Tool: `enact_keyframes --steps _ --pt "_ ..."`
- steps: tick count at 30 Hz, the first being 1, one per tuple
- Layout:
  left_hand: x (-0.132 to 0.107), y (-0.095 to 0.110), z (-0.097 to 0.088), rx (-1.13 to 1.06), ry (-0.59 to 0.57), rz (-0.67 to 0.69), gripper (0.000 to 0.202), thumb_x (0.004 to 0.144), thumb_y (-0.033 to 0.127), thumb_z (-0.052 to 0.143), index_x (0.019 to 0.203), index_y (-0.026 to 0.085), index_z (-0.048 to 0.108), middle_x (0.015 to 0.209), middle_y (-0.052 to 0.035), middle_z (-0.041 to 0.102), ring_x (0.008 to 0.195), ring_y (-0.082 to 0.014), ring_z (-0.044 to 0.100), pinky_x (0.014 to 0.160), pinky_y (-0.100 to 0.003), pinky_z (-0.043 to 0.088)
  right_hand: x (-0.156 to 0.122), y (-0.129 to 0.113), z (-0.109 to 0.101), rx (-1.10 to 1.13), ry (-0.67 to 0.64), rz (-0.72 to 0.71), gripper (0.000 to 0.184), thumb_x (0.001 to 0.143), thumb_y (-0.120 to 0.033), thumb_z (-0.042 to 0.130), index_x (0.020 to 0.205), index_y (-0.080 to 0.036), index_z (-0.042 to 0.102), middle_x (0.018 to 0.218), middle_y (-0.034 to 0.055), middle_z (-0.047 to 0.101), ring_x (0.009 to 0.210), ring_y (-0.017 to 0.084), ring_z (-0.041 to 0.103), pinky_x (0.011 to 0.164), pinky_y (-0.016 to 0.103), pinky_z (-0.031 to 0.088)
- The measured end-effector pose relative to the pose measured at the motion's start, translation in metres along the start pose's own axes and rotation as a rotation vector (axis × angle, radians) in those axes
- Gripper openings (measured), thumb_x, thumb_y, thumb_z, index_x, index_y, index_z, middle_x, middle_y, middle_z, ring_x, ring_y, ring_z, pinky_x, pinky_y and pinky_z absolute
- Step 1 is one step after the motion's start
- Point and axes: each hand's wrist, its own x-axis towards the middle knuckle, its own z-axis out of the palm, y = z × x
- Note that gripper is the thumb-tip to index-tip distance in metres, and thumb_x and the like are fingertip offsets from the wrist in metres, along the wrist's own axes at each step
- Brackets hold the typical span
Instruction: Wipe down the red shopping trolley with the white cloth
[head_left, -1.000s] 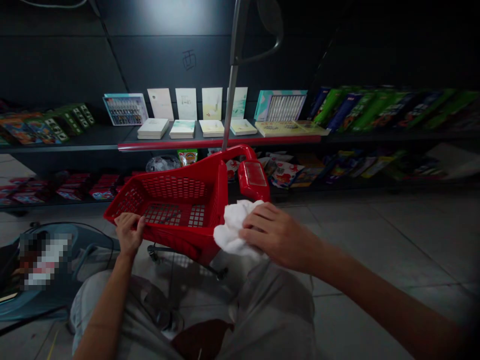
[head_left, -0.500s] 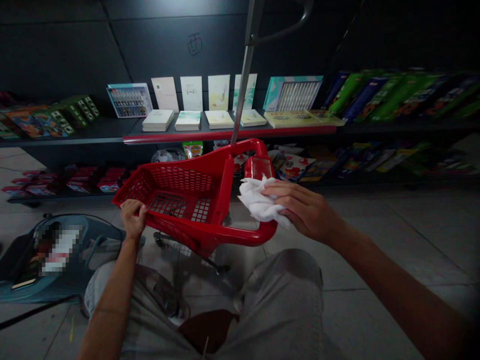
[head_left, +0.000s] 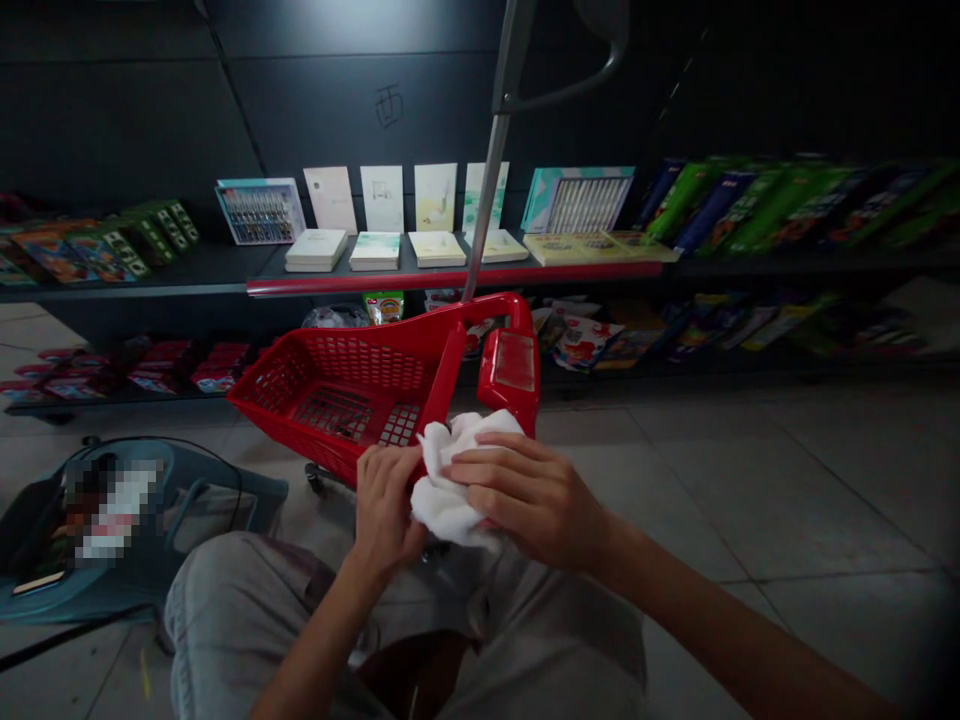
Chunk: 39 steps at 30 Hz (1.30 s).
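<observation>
A small red plastic shopping basket (head_left: 352,385) on wheels stands tilted on the floor in front of me, empty inside. My right hand (head_left: 525,495) is closed round a crumpled white cloth (head_left: 450,480) and presses it against the basket's near corner below the red handle (head_left: 514,365). My left hand (head_left: 386,505) is curled on the basket's near rim, right beside the cloth and touching it. My knees in grey trousers (head_left: 555,640) fill the bottom of the view.
A grey metal pole (head_left: 491,170) rises behind the basket. Dark shelves (head_left: 225,270) hold notebooks, cards and boxed goods. A blue-grey low stool (head_left: 187,500) with a cable sits at the left. Grey floor tiles (head_left: 750,480) stretch to the right.
My left hand left the basket's far-left rim and came to the near corner beside the cloth. My right hand brought the cloth down from the handle to that corner.
</observation>
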Motion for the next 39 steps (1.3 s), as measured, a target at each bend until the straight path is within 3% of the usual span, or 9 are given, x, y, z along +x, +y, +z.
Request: enact_keyframes --steps 3,8,17,20,26,29,31,37,39 --pt "0.005 -0.007 -0.001 -0.017 0.01 -0.059 0.026 0.1 0.034 0.043 0.111 0.021 0.062 0.102 -0.0095 0.069 0.095 -0.0245 0.062 0.092 -0.045 0.043 0.0 0.017 -0.008 0.012 -0.073 -0.075 0.021 0.108 -0.024 0.048 0.103 -0.019 0.068 0.119 0.0067 0.078 0.12 0.018 0.07 0.115 0.042 0.051" --pt "0.003 -0.024 -0.008 -0.072 0.072 -0.096 0.029 0.103 0.037 0.038 0.103 0.023 0.063 0.094 -0.0081 0.068 0.092 -0.0246 0.062 0.091 -0.046 0.041 -0.006 0.062 -0.021 0.022 -0.043 0.001 0.021 0.108 -0.027 0.048 0.11 -0.02 0.069 0.126 0.0076 0.076 0.127 0.02 0.067 0.119 0.046 0.048" --pt "0.001 -0.05 -0.02 -0.117 0.255 -0.176 0.038 0.102 0.041 0.037 0.083 0.024 0.065 0.078 -0.0056 0.066 0.078 -0.024 0.061 0.084 -0.045 0.042 -0.028 0.138 -0.026 -0.079 0.088 0.356 0.033 0.107 -0.031 0.044 0.127 -0.02 0.068 0.135 0.0111 0.071 0.13 0.024 0.066 0.116 0.044 0.051" --pt "0.004 -0.059 -0.026 -0.119 0.292 -0.201 0.042 0.102 0.043 0.036 0.076 0.024 0.063 0.072 -0.0048 0.064 0.076 -0.0236 0.059 0.083 -0.044 0.043 -0.03 0.123 -0.018 -0.11 0.139 0.366 0.031 0.107 -0.029 0.044 0.124 -0.02 0.068 0.133 0.0119 0.072 0.129 0.025 0.066 0.116 0.045 0.05" --pt "0.01 -0.079 -0.036 -0.154 0.317 -0.25 0.041 0.097 0.042 0.037 0.067 0.024 0.057 0.068 -0.0045 0.062 0.073 -0.0231 0.057 0.081 -0.043 0.043 0.011 0.02 0.018 0.004 0.057 0.057 0.02 0.105 -0.024 0.053 0.116 -0.018 0.068 0.132 0.0095 0.073 0.133 0.021 0.063 0.124 0.046 0.042" --pt "0.011 -0.091 -0.041 -0.156 0.306 -0.26 0.041 0.094 0.042 0.036 0.062 0.024 0.055 0.064 -0.0044 0.059 0.071 -0.0232 0.056 0.08 -0.044 0.045 0.028 0.006 0.025 0.01 0.017 0.012 0.019 0.105 -0.024 0.053 0.115 -0.019 0.069 0.132 0.0068 0.073 0.131 0.02 0.064 0.124 0.044 0.043" --pt "0.011 -0.096 -0.044 -0.159 0.287 -0.268 0.04 0.092 0.042 0.036 0.061 0.025 0.055 0.061 -0.0044 0.058 0.07 -0.0233 0.056 0.08 -0.044 0.045 0.029 0.022 0.02 0.0 0.01 0.062 0.023 0.106 -0.024 0.051 0.12 -0.02 0.069 0.133 0.0072 0.073 0.13 0.019 0.065 0.121 0.043 0.046" --pt "0.015 -0.097 -0.053 -0.188 0.261 -0.268 0.041 0.088 0.041 0.034 0.058 0.024 0.055 0.061 -0.0057 0.058 0.068 -0.0231 0.055 0.08 -0.045 0.045 -0.006 0.115 -0.006 -0.139 0.093 0.418 0.033 0.106 -0.026 0.044 0.127 -0.02 0.068 0.131 0.0114 0.073 0.125 0.026 0.068 0.11 0.046 0.054" --pt "0.019 -0.093 -0.056 -0.196 0.278 -0.259 0.039 0.087 0.041 0.035 0.056 0.024 0.053 0.058 -0.005 0.056 0.065 -0.0223 0.052 0.077 -0.044 0.044 -0.015 0.127 -0.008 -0.163 0.138 0.48 0.034 0.107 -0.027 0.042 0.127 -0.02 0.068 0.13 0.0119 0.073 0.125 0.027 0.068 0.108 0.047 0.054"
